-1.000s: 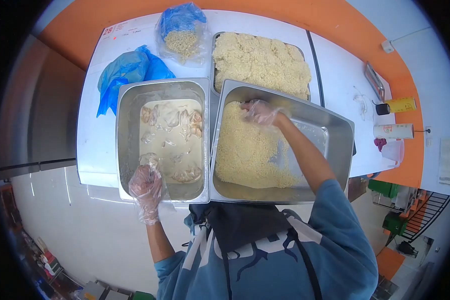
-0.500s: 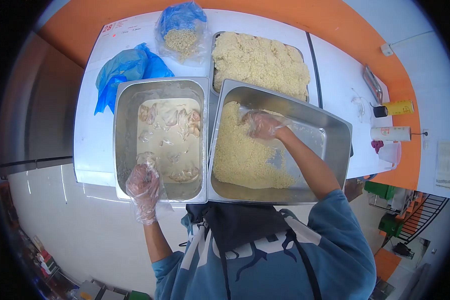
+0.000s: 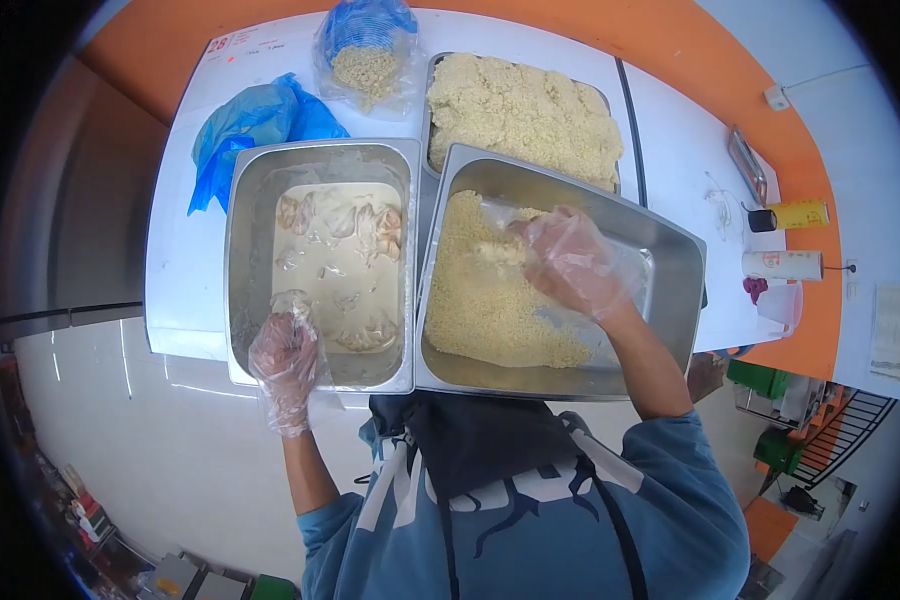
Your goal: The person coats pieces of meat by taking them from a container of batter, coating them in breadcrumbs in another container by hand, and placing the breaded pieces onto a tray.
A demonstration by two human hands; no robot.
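Observation:
My left hand (image 3: 285, 358), in a clear plastic glove, is closed on a batter-coated meat piece (image 3: 292, 303) at the near left corner of the left metal pan (image 3: 253, 240). Pale batter (image 3: 330, 270) with several meat pieces lies in that pan. My right hand (image 3: 568, 260), also gloved, is over the right metal pan (image 3: 670, 245), its fingers closed round a crumb-coated piece (image 3: 505, 252), partly hidden by the hand. Yellowish crumbs (image 3: 485, 310) cover the left part of this pan.
Behind the pans stands a tray heaped with crumb-covered pieces (image 3: 525, 115). A clear bag of crumbs (image 3: 365, 75) and a blue plastic bag (image 3: 255, 125) lie at the back left. A yellow roll (image 3: 800, 214), a white roll (image 3: 782, 265) and a metal tray (image 3: 747, 163) are at the right.
My right hand has lifted and moved right from the crumbs, and a coated piece now shows at its fingertips. My left hand keeps its hold at the pan's corner. The view has shifted slightly.

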